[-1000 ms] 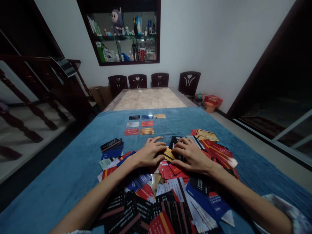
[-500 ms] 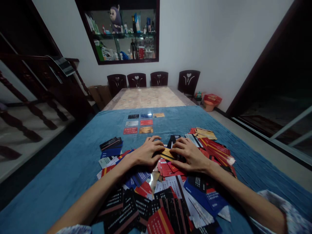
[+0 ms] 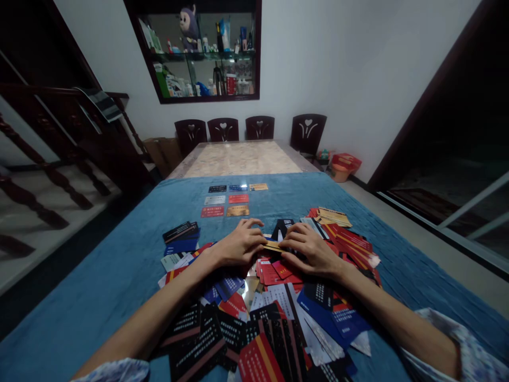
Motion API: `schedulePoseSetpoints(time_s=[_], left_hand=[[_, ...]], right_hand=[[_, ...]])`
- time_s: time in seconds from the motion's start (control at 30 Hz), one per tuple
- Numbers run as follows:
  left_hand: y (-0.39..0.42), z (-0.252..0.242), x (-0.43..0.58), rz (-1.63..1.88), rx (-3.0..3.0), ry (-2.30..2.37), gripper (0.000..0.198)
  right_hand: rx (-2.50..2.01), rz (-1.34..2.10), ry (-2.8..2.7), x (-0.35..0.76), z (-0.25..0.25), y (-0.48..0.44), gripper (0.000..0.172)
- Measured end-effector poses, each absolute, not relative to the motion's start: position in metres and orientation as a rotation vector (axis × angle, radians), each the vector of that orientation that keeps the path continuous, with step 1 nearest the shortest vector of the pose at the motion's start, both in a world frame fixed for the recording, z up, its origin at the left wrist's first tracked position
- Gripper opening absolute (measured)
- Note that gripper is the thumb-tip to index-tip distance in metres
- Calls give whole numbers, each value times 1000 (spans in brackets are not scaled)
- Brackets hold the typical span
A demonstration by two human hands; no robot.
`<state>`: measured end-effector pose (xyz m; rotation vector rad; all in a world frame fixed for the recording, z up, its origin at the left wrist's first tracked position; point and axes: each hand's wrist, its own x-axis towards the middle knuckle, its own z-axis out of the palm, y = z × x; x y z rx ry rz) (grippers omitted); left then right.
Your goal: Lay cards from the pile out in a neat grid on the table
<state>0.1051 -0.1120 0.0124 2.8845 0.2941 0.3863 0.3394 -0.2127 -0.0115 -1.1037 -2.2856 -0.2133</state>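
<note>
Hands (image 3: 244, 244) (image 3: 312, 250) at opposite edges of yellow card (image 3: 273, 246), wide blue cloth (image 3: 107, 270) leftward.

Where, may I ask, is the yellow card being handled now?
In the head view, the yellow card sits just below centre, between the left hand and right hand, just beyond some red cards.

Left hand (image 3: 242, 244), right hand (image 3: 312, 250), yellow card (image 3: 273, 246) held between, strewn cards (image 3: 204, 342)

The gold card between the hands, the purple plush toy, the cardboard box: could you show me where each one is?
Gold card (image 3: 273, 246): head view, middle of its visible strip.
Purple plush toy (image 3: 190, 32): head view, on its body.
Cardboard box (image 3: 164, 155): head view, on its side.
</note>
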Motion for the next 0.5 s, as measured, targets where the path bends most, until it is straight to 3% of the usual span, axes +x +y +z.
schedulePoseSetpoints(time_s=[0.33,0.5], left_hand=[[-107,5,108,684,2743,285,24],[-104,-4,112,746,2695,336,31]], right_hand=[[-1049,-478,-2081,342,-22,-202,16],[-1107,-398,-2019,342,-25,-202,22]])
